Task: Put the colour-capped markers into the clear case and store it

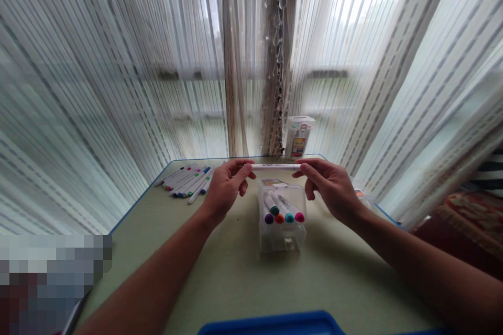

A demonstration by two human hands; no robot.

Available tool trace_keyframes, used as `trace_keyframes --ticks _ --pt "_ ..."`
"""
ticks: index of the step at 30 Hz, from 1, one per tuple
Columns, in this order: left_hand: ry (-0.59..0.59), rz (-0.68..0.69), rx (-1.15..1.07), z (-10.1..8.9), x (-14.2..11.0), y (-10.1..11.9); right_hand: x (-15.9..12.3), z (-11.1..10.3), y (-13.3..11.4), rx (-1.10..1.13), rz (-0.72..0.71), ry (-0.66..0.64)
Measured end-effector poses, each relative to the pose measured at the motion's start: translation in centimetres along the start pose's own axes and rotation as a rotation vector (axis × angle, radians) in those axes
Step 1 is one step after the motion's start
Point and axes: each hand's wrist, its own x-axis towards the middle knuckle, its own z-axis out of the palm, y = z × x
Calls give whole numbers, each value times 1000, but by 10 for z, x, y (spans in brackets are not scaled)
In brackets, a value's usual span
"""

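A white marker pen (275, 167) lies level between my hands, raised over the table. My left hand (230, 182) pinches its left end, and my right hand (327, 182) pinches the right end; the fingers cover both tips. Just below the pen, a clear plastic box (282, 241) rests on the table with its opening towards me. Several markers (283, 210) lie inside it, showing purple, orange, teal, dark green and pink ends. Left of my left hand, a loose pile of white markers (188, 180) with coloured ends is spread on the table.
The pale green table (231, 272) has a blue edge. At its far side a clear labelled case (299, 137) stands upright before striped string curtains (188, 52). Another clear plastic piece (364, 198) sits partly behind my right wrist. A blue object (271, 323) is at the near edge.
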Motion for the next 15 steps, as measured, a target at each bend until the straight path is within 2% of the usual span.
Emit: trace_keyframes --ticks 7,15 --pt "6 -55 -99 0 -1 2 1 -2 2 101 50 -11" --pt "2 -13 -50 1 -1 1 0 -2 0 37 27 13"
